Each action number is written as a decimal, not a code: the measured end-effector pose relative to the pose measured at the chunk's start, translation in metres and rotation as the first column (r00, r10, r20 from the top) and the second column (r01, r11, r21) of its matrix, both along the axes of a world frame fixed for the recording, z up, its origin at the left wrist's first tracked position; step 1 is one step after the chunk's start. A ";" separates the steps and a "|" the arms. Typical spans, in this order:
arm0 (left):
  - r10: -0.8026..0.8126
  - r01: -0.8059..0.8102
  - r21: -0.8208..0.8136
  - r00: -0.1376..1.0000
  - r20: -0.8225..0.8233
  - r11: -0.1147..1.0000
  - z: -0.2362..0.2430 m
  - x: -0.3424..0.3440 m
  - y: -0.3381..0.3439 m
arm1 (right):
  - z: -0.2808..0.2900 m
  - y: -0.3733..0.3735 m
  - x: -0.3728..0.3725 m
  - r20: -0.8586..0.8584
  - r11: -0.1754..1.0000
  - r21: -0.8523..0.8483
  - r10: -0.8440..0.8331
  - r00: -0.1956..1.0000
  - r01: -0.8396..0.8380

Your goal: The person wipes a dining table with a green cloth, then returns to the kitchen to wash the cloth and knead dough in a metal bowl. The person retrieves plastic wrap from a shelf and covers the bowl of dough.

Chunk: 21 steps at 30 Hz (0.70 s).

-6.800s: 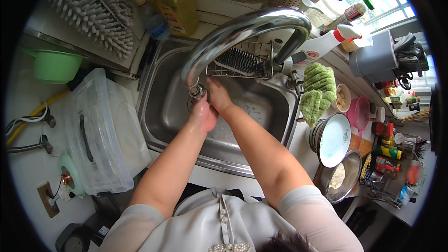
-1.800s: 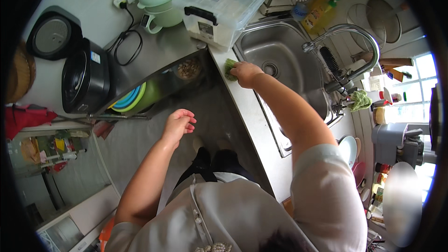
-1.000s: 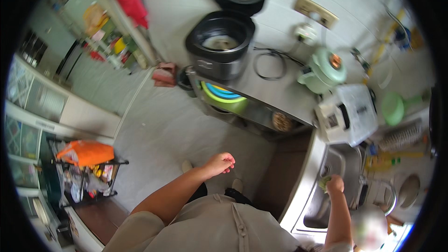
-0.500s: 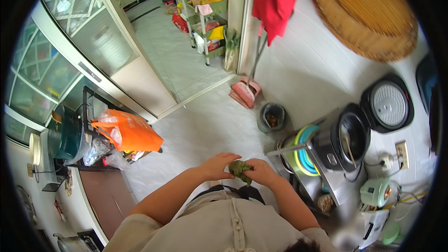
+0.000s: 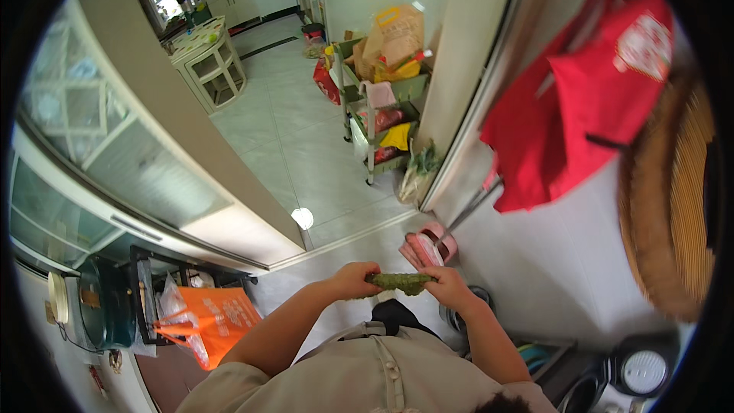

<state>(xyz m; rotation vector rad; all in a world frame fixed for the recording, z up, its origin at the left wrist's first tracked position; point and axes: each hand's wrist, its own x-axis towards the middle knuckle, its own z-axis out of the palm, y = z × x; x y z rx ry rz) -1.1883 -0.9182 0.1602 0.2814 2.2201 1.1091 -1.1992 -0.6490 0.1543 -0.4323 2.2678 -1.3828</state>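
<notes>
A dark green, crumpled piece [image 5: 401,282], which looks like a cloth, is stretched level in front of my body. My left hand [image 5: 356,280] grips its left end and my right hand [image 5: 446,287] pinches the right end. Between them its middle sags slightly, and its rough surface shows. Both arms reach forward from my beige shirt. Just beyond my right hand a pink dustpan [image 5: 430,248] stands on the floor.
An open sliding door [image 5: 191,176] is at the left, the doorway ahead. Past it stands a green shelf cart [image 5: 382,126] with bags. An orange bag [image 5: 218,321] sits at lower left. A red apron-like cloth [image 5: 569,99] hangs at right, near woven trays [image 5: 650,206]. A rice cooker [image 5: 642,371] is at lower right.
The green piece was bunched up between my hands; now my hands are farther apart and it is drawn out sideways. The view has turned toward the doorway.
</notes>
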 end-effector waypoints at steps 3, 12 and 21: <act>0.162 -0.160 -0.048 0.986 0.042 0.986 -0.001 -0.082 -0.040 | -0.001 -0.046 -0.102 0.076 0.997 -0.047 0.060 0.995 -0.057; 0.558 -0.593 -0.297 0.805 -0.200 0.749 -0.097 -0.322 -0.219 | 0.025 -0.327 -0.386 -0.024 0.741 0.327 0.627 0.779 -0.587; 0.405 -0.794 0.590 0.497 0.768 -0.145 -0.047 -0.550 -0.381 | 0.091 -0.509 -0.599 0.179 0.698 0.179 0.670 0.720 -0.694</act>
